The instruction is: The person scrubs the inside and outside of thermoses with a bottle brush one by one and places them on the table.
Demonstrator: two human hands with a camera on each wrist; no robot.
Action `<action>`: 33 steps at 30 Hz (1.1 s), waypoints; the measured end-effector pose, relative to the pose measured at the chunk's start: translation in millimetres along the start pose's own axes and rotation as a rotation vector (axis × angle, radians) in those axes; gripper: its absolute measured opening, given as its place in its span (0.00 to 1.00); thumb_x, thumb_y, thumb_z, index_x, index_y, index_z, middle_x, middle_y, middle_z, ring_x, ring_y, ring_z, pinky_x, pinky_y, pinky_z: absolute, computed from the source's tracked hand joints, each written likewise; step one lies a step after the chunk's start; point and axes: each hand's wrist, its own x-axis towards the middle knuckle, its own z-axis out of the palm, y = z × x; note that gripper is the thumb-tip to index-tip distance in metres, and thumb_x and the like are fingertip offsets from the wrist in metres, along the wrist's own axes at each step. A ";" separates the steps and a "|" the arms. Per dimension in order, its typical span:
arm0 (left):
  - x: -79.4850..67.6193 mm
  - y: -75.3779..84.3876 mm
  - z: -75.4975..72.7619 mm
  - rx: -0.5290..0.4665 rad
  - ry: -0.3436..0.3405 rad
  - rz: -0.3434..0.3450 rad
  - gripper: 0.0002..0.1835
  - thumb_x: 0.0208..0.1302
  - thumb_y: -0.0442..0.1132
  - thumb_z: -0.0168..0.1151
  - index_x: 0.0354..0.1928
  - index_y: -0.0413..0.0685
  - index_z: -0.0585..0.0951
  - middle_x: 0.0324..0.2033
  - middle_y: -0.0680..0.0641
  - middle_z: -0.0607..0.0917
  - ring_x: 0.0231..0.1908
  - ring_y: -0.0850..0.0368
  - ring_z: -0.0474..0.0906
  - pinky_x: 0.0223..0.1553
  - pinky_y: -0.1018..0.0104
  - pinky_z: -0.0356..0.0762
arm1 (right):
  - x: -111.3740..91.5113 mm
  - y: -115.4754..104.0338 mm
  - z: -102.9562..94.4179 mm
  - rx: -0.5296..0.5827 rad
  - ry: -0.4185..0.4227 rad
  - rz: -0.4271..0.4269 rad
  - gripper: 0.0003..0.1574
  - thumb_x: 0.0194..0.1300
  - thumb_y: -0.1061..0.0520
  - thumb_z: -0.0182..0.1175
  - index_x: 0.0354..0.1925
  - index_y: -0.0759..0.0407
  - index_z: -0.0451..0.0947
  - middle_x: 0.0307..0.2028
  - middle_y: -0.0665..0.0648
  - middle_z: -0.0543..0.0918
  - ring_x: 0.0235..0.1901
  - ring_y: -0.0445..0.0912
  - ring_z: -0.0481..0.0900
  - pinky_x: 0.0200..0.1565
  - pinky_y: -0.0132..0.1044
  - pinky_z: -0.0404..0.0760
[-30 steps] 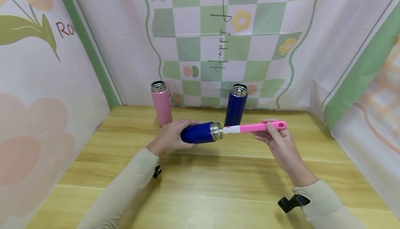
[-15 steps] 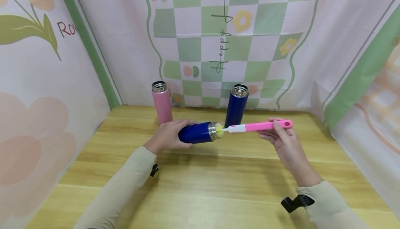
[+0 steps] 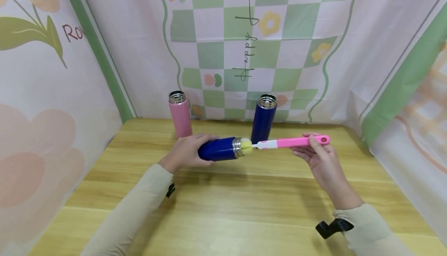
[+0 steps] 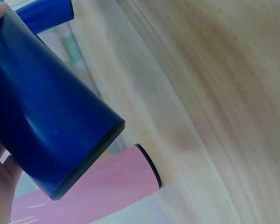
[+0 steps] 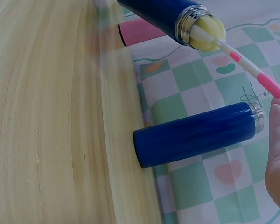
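Note:
My left hand (image 3: 186,152) grips a dark blue vacuum flask (image 3: 218,149) by its base end, tipped on its side above the table with the steel mouth facing right. My right hand (image 3: 323,163) pinches the pink handle of a bottle brush (image 3: 297,142), thumb on top near the holed end. The brush's yellow sponge head (image 5: 209,32) bulges from the flask's mouth, partly inside it. In the left wrist view, the held flask (image 4: 51,102) shows its black-rimmed base, with a few fingers at its side.
A pink flask (image 3: 180,116) without a lid stands at the back left of the wooden table (image 3: 223,209). Another lidless blue flask (image 3: 264,118) stands upright at the back, behind the brush. A patterned curtain (image 3: 244,54) hangs behind the table.
My right hand has moved right with the bottle brush, drawing it partly out. The yellow sponge now shows at the flask's mouth. My left hand and the flask have shifted slightly left.

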 end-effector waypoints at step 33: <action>-3.0 12.6 5.4 -0.001 0.121 0.006 0.39 0.47 0.64 0.75 0.64 0.70 0.77 0.53 0.53 0.84 0.49 0.56 0.81 0.47 0.53 0.80 | -0.4 4.0 5.1 -0.058 -0.048 -0.021 0.13 0.79 0.65 0.44 0.52 0.70 0.73 0.44 0.63 0.83 0.44 0.50 0.86 0.49 0.41 0.82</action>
